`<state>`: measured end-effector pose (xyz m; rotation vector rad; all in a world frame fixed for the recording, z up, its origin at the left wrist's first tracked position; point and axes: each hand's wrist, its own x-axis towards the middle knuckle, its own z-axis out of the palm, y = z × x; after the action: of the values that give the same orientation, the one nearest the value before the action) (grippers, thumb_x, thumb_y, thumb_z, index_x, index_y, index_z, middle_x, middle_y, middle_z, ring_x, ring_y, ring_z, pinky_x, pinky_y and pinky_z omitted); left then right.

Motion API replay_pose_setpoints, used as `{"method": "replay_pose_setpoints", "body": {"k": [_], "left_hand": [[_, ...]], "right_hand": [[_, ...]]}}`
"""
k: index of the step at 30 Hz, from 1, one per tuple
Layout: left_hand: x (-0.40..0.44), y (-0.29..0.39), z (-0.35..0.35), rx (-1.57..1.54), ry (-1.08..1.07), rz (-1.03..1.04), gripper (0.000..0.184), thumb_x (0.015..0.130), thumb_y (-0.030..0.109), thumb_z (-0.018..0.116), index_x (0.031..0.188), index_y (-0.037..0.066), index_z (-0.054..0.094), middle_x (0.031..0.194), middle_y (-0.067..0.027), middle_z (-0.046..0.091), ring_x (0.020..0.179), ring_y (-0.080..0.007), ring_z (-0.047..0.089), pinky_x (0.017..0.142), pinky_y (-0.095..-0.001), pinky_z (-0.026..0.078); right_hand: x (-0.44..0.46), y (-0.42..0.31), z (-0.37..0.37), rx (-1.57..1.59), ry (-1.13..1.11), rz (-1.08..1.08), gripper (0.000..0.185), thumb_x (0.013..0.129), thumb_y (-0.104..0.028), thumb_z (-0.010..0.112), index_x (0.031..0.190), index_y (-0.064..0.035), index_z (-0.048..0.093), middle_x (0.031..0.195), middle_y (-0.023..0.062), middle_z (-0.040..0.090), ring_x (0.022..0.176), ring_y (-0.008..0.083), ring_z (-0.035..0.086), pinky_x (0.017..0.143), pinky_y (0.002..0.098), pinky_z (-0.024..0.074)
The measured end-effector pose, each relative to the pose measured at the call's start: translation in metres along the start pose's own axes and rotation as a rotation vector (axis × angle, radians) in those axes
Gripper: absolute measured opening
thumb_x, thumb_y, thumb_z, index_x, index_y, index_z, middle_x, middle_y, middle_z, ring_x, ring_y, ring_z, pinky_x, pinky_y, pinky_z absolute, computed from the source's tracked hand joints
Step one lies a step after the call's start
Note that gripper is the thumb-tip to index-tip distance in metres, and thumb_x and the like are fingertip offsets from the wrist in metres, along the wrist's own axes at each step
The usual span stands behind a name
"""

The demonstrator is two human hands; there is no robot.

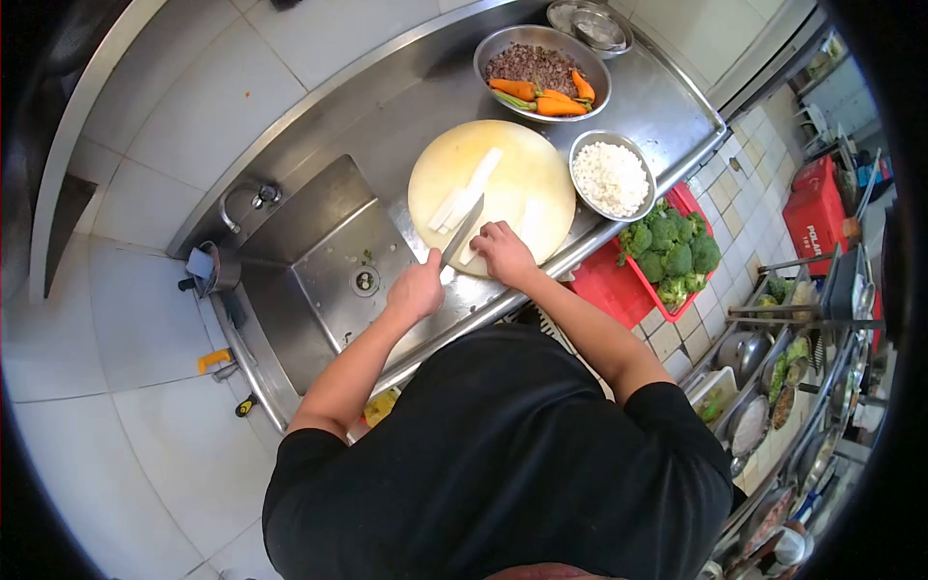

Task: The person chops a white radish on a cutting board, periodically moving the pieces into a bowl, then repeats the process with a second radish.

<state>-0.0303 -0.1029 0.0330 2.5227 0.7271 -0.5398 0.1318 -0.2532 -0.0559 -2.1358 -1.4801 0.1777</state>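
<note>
My left hand (pixel 417 288) is closed around the handle of a kitchen knife (pixel 465 228), whose blade points away from me over the round cutting board (pixel 546 179). To the right of the blade, my right hand (pixel 504 253) has its fingers bent and pressed down on a small white piece (pixel 468 253) near the board's front edge. Long white vegetable strips (pixel 480 174) lie just beyond and to the left of the knife; I cannot tell which vegetable. More pale pieces (pixel 531 224) lie to the right of my right hand.
A steel bowl of white dice (pixel 611 180) stands right of the board. Behind is a bowl with carrots (pixel 556 106) and brownish crumbly food (pixel 532 66). A sink (pixel 319 261) lies left. Broccoli (pixel 672 253) fills a red crate (pixel 688 307) at right, below the counter edge.
</note>
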Motion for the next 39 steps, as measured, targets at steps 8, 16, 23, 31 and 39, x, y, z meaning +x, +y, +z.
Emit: {"method": "replay_pose_setpoints", "body": {"k": [8,16,23,31,39], "left_hand": [[-0.019,0.015,-0.023,0.089,-0.004,0.056,0.036,0.089,0.008,0.056,0.124,0.005,0.047,0.094,-0.029,0.07,0.094,-0.0484,0.07,0.079,-0.0597,0.054],[0.003,0.033,-0.026,0.058,-0.024,0.069,0.037,0.09,0.006,0.055,0.125,0.002,0.044,0.097,-0.0326,0.07,0.095,-0.0484,0.07,0.082,-0.0593,0.054],[0.021,0.023,0.007,0.055,-0.018,0.058,0.028,0.092,0.008,0.055,0.119,0.003,0.046,0.095,-0.0338,0.07,0.095,-0.0509,0.069,0.083,-0.0607,0.052],[0.018,0.03,0.004,0.057,-0.005,0.045,0.025,0.097,0.012,0.054,0.119,0.002,0.047,0.093,-0.0336,0.07,0.092,-0.0516,0.069,0.082,-0.0611,0.052],[0.021,0.033,0.012,-0.041,0.016,0.041,0.031,0.101,0.017,0.056,0.125,0.0,0.047,0.096,-0.035,0.069,0.095,-0.0539,0.067,0.085,-0.0614,0.051]], "right_hand": [[0.002,0.011,0.013,0.075,0.077,-0.021,0.022,0.083,-0.006,0.06,0.102,-0.0136,0.07,0.106,0.0063,0.062,0.109,0.0307,0.056,0.094,0.0396,0.0527],[-0.004,0.006,0.017,0.034,0.099,0.067,0.021,0.084,-0.006,0.058,0.102,-0.0104,0.069,0.106,0.0069,0.062,0.107,0.0296,0.06,0.092,0.0395,0.0543],[-0.003,0.011,0.013,0.041,0.094,0.068,0.018,0.086,-0.008,0.058,0.102,-0.0065,0.068,0.103,0.009,0.063,0.105,0.0289,0.062,0.09,0.0409,0.0553],[-0.01,0.016,0.022,0.075,0.202,0.044,0.016,0.086,-0.009,0.059,0.1,-0.0062,0.068,0.1,0.0092,0.065,0.102,0.0294,0.063,0.089,0.041,0.0551],[-0.01,0.024,0.018,0.035,0.121,-0.007,0.025,0.079,-0.004,0.066,0.104,-0.0076,0.071,0.105,0.0084,0.068,0.102,0.0304,0.064,0.093,0.0399,0.0532]]}}
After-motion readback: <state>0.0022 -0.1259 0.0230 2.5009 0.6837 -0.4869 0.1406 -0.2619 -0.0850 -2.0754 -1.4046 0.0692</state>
